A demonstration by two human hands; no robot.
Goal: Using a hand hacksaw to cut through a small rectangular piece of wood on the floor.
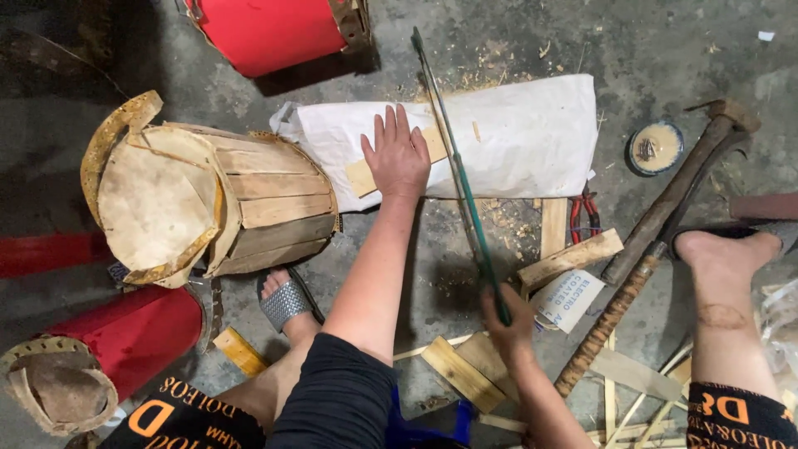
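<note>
While the left hand [399,155] pins the wooden slat [364,175], the right hand [507,320] grips the saw [457,179] — seemingly across it.

One head-worn camera looks steeply down, close over the floor [465,274].

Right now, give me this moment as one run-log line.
left hand: flat on wood strip | right hand: grips saw | strip on white sack | wooden drum left
</note>
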